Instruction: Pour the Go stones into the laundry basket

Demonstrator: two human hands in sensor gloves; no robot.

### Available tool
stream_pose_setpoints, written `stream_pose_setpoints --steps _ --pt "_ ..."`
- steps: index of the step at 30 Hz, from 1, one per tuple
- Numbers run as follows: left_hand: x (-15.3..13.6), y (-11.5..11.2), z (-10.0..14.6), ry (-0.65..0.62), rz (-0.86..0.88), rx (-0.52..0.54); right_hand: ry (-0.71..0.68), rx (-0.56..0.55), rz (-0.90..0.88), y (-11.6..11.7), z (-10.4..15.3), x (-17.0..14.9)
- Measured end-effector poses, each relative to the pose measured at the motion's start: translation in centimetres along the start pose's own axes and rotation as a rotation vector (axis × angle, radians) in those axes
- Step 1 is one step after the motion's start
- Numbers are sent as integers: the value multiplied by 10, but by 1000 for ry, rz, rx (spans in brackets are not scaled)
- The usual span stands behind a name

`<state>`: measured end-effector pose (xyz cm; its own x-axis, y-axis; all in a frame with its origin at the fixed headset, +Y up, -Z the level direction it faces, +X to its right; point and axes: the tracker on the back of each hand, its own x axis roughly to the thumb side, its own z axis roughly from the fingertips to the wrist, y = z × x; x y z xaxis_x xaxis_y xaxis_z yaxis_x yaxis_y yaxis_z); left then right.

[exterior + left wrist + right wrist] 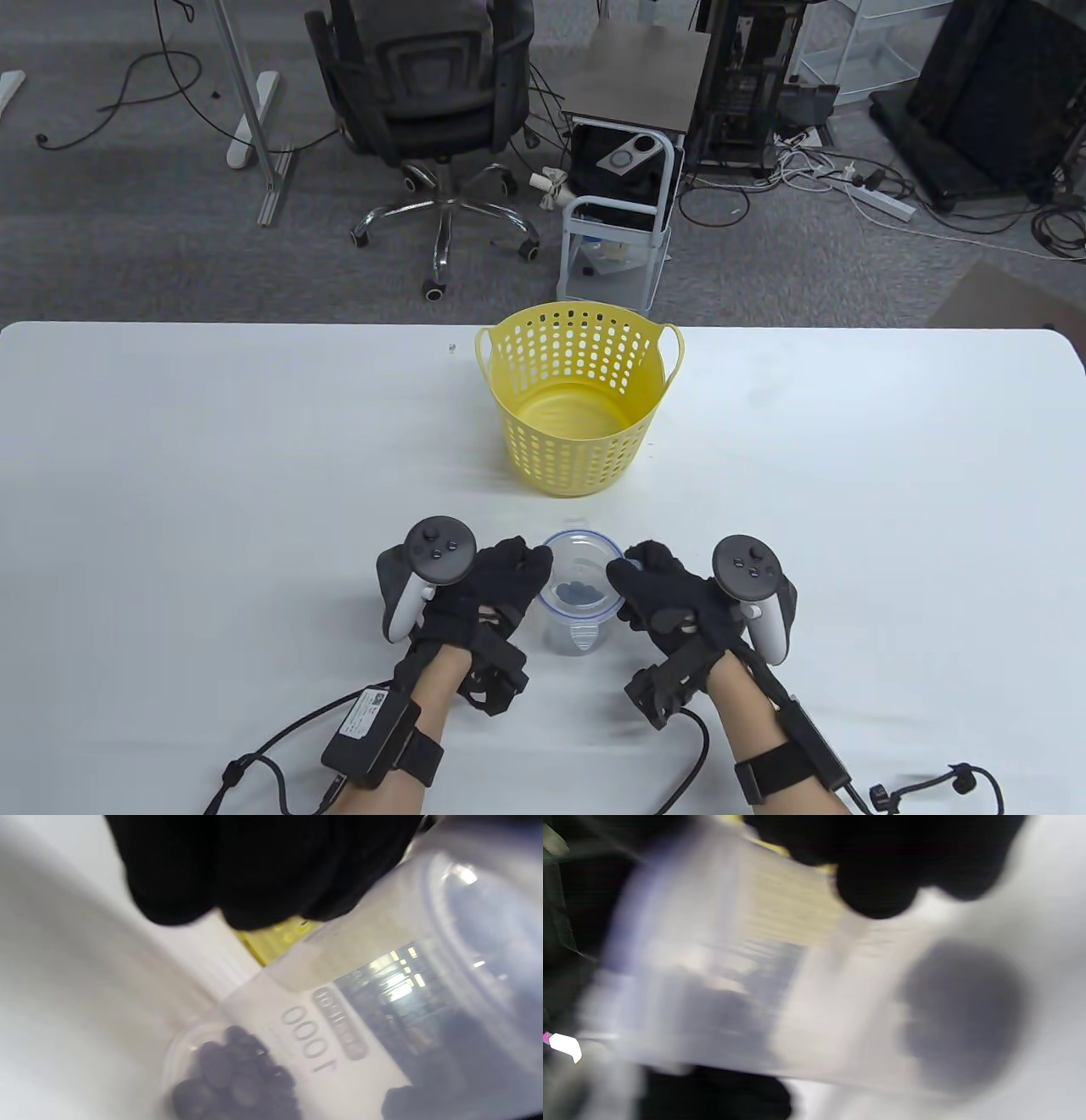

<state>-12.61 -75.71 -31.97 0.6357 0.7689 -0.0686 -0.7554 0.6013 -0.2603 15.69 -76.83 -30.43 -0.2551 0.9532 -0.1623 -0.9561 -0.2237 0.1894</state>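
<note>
While the clear round plastic container point(577, 594) stands upright on the white desk point(170, 475), the left hand point(488, 594) and right hand point(666, 598) flank it at 9 and 3 o'clock, fingers curled against its wall; whether either grip is firm cannot be told. Dark Go stones point(231, 1079) lie at its bottom. The yellow perforated plastic laundry basket point(579, 399) sits at 12 o'clock from the container, just beyond it, mouth upward. Both hands are equally near. Judgement: the coming move is a lift, then a forward tilt over the near rim.
</note>
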Motion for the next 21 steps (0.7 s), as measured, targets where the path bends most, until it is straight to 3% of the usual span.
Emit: stream_pose_setpoints --steps 3,5,11,15,21 --pt "2 -1 3 -5 -46 51 -5 -22 98 -3 4 3" --pt "-1 -2 3 8 -5 8 0 -20 78 -2 3 2" --pt "-3 -3 4 -23 -22 36 -25 -81 99 0 10 0" --pt "-7 0 7 -32 -32 90 -244 -253 285 3 20 15" --pt "-11 15 12 -59 -125 261 -477 -182 546 24 34 37"
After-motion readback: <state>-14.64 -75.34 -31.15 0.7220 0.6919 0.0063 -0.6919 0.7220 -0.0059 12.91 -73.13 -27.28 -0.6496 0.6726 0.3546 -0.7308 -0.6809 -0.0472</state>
